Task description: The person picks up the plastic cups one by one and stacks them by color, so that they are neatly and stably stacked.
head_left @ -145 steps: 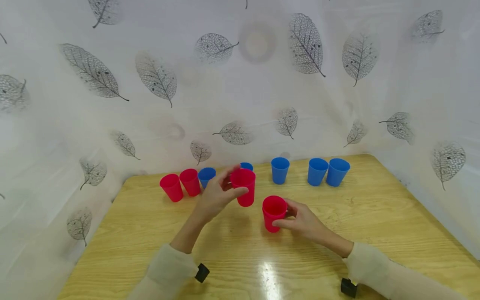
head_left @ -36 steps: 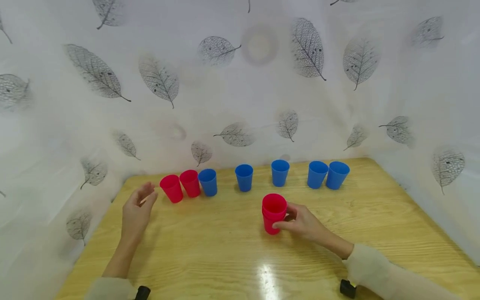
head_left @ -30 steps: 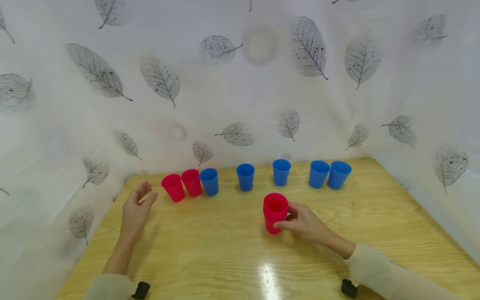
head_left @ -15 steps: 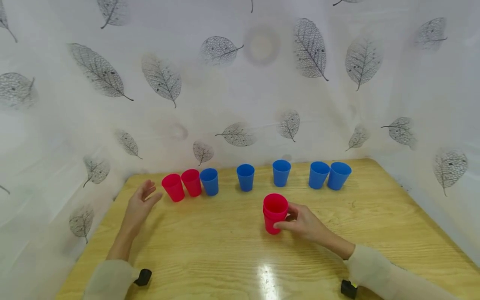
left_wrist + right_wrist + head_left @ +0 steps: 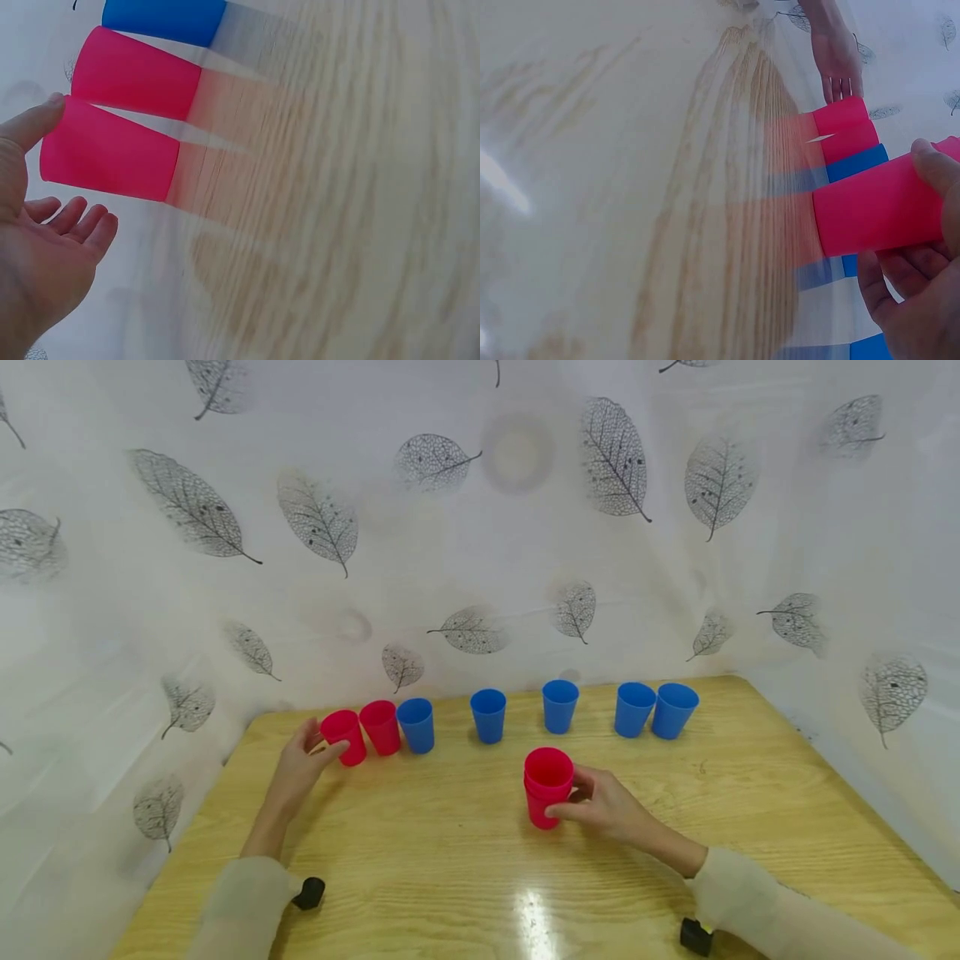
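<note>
My left hand is at the leftmost red cup, thumb on the near side and fingers beyond it. In the left wrist view the thumb lies at that red cup's rim, while the loosely bent fingers stand apart from its wall. My right hand grips a stack of red cups, one nested in another, upright at the middle of the table. The right wrist view shows its thumb on the red wall and its fingers round the other side.
Another red cup and a blue cup stand close to the left one. Further blue cups continue the back row, with two side by side at right. A leaf-patterned curtain encloses the wooden table.
Earlier my left hand carried a red cup, now nested in the right hand's cup. The left hand then went left and has closed in rightward on the leftmost red cup. The right hand stays put.
</note>
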`<action>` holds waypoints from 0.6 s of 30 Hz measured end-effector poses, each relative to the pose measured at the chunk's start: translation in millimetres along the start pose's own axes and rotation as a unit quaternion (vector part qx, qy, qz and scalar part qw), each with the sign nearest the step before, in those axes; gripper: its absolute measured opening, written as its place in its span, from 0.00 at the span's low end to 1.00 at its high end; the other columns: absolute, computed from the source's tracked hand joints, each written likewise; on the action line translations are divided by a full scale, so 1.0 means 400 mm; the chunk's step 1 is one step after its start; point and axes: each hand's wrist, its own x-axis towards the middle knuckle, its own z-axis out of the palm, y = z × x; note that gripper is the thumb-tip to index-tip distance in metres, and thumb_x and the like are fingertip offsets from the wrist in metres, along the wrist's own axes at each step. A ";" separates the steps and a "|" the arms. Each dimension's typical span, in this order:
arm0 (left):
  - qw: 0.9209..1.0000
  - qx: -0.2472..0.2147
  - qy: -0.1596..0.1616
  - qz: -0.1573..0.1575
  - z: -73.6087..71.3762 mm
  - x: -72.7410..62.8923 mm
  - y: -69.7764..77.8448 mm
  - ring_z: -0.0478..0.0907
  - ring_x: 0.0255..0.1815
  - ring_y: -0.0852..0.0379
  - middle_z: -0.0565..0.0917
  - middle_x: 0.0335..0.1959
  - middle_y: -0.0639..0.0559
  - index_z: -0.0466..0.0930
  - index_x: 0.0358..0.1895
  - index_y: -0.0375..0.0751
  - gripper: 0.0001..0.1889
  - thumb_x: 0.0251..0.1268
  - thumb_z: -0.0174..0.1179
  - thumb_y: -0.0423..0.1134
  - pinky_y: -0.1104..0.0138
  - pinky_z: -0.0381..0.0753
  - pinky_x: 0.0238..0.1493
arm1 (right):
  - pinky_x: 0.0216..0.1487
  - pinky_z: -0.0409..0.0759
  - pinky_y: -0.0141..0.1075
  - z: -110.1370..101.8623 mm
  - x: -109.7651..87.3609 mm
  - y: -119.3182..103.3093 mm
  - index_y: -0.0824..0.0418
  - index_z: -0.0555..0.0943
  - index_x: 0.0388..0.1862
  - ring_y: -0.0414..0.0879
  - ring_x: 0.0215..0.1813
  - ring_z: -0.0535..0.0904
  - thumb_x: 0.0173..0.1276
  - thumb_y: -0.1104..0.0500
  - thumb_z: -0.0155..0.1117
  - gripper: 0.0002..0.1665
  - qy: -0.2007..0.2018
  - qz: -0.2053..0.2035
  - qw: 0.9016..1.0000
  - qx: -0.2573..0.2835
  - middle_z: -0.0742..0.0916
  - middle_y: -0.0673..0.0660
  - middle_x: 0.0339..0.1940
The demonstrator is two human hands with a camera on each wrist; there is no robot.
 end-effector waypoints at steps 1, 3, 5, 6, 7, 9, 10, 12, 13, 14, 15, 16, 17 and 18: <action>1.000 -0.002 0.000 -0.003 0.004 0.003 0.001 0.51 0.82 0.37 0.44 0.85 0.38 0.35 0.84 0.34 0.52 0.74 0.65 0.47 0.49 0.59 0.78 | 0.49 0.87 0.35 0.000 0.000 0.000 0.70 0.79 0.64 0.47 0.47 0.87 0.67 0.62 0.75 0.28 0.000 0.000 1.000 0.000 0.88 0.63 0.53; 1.000 -0.001 0.001 -0.009 0.010 0.010 0.001 0.51 0.82 0.37 0.43 0.85 0.37 0.34 0.84 0.35 0.52 0.74 0.65 0.48 0.49 0.58 0.79 | 0.49 0.87 0.35 0.000 0.000 -0.001 0.70 0.79 0.63 0.47 0.47 0.87 0.67 0.62 0.75 0.28 0.000 0.000 1.000 0.002 0.88 0.63 0.54; 1.000 -0.001 0.004 -0.014 0.016 0.017 0.001 0.50 0.82 0.37 0.43 0.85 0.37 0.34 0.84 0.35 0.53 0.74 0.65 0.48 0.50 0.57 0.79 | 0.49 0.87 0.35 0.000 -0.001 -0.001 0.70 0.79 0.63 0.47 0.47 0.87 0.67 0.62 0.75 0.28 -0.001 0.002 1.000 0.002 0.88 0.63 0.54; 1.000 -0.002 0.004 -0.016 0.020 0.020 0.002 0.50 0.82 0.37 0.43 0.85 0.37 0.34 0.84 0.36 0.53 0.74 0.65 0.48 0.50 0.56 0.80 | 0.49 0.87 0.35 0.000 -0.001 -0.001 0.70 0.79 0.63 0.47 0.47 0.87 0.67 0.62 0.75 0.28 -0.001 0.003 1.000 0.003 0.88 0.63 0.54; 1.000 -0.001 0.006 -0.017 0.022 0.023 0.001 0.49 0.83 0.37 0.43 0.85 0.37 0.34 0.84 0.36 0.53 0.74 0.65 0.48 0.50 0.56 0.80 | 0.49 0.87 0.35 0.000 -0.002 -0.001 0.70 0.79 0.63 0.47 0.47 0.87 0.67 0.62 0.75 0.28 -0.001 0.004 1.000 0.003 0.88 0.63 0.54; 1.000 0.008 0.011 -0.013 0.027 0.028 0.001 0.50 0.82 0.38 0.46 0.84 0.36 0.36 0.84 0.35 0.53 0.73 0.66 0.50 0.50 0.56 0.80 | 0.49 0.87 0.35 0.000 -0.003 -0.001 0.70 0.79 0.63 0.47 0.47 0.86 0.67 0.62 0.75 0.28 -0.001 0.007 1.000 0.002 0.88 0.63 0.54; 1.000 0.012 0.013 -0.012 0.029 0.030 0.001 0.50 0.82 0.38 0.47 0.84 0.35 0.36 0.84 0.35 0.53 0.73 0.66 0.51 0.49 0.56 0.80 | 0.49 0.87 0.35 0.000 -0.003 0.000 0.70 0.79 0.64 0.47 0.47 0.86 0.67 0.62 0.75 0.28 -0.001 0.007 1.000 0.002 0.88 0.62 0.54; 1.000 0.017 0.016 -0.008 0.033 0.035 0.000 0.52 0.82 0.38 0.51 0.83 0.35 0.38 0.84 0.36 0.52 0.72 0.66 0.51 0.49 0.57 0.80 | 0.49 0.87 0.35 0.000 -0.004 0.001 0.70 0.79 0.64 0.47 0.47 0.87 0.67 0.62 0.75 0.28 -0.001 0.007 1.000 0.002 0.88 0.62 0.54; 1.000 0.019 0.018 -0.006 0.035 0.038 0.000 0.53 0.81 0.39 0.53 0.83 0.35 0.39 0.84 0.36 0.52 0.72 0.66 0.51 0.49 0.57 0.80 | 0.49 0.87 0.35 0.000 -0.004 0.001 0.69 0.79 0.64 0.47 0.47 0.87 0.67 0.62 0.75 0.28 -0.001 0.006 1.000 0.002 0.88 0.62 0.54; 1.000 0.021 0.020 -0.004 0.037 0.039 -0.001 0.54 0.81 0.39 0.55 0.82 0.35 0.40 0.84 0.36 0.52 0.72 0.66 0.52 0.49 0.57 0.79 | 0.49 0.87 0.35 0.000 -0.003 0.002 0.69 0.79 0.64 0.47 0.47 0.87 0.67 0.62 0.75 0.28 0.000 0.005 1.000 0.002 0.88 0.62 0.54; 1.000 0.021 0.022 -0.003 0.039 0.041 -0.002 0.55 0.81 0.40 0.56 0.82 0.35 0.41 0.84 0.36 0.51 0.72 0.66 0.52 0.50 0.58 0.79 | 0.49 0.87 0.35 0.000 -0.003 0.002 0.69 0.79 0.64 0.47 0.47 0.87 0.67 0.62 0.75 0.28 0.000 0.005 1.000 0.001 0.88 0.62 0.54; 0.999 0.021 0.024 -0.002 0.041 0.043 -0.002 0.56 0.80 0.40 0.57 0.81 0.35 0.42 0.84 0.35 0.51 0.72 0.66 0.52 0.50 0.58 0.79 | 0.49 0.87 0.35 0.000 -0.002 0.002 0.69 0.79 0.64 0.47 0.47 0.87 0.68 0.62 0.75 0.28 0.000 0.004 1.000 0.001 0.88 0.62 0.54; 0.999 0.018 0.027 0.000 0.042 0.045 -0.003 0.58 0.79 0.41 0.59 0.80 0.35 0.44 0.84 0.35 0.50 0.73 0.66 0.51 0.50 0.59 0.79 | 0.49 0.87 0.35 0.000 -0.001 0.002 0.69 0.79 0.64 0.47 0.47 0.87 0.68 0.62 0.75 0.29 0.000 0.004 1.000 0.002 0.88 0.62 0.54; 0.999 0.016 0.029 0.001 0.044 0.046 -0.003 0.59 0.78 0.41 0.61 0.79 0.35 0.45 0.83 0.35 0.49 0.73 0.65 0.51 0.50 0.60 0.79 | 0.49 0.87 0.35 0.000 -0.001 0.002 0.69 0.79 0.64 0.47 0.47 0.87 0.68 0.62 0.75 0.29 0.000 0.004 1.000 0.002 0.88 0.63 0.54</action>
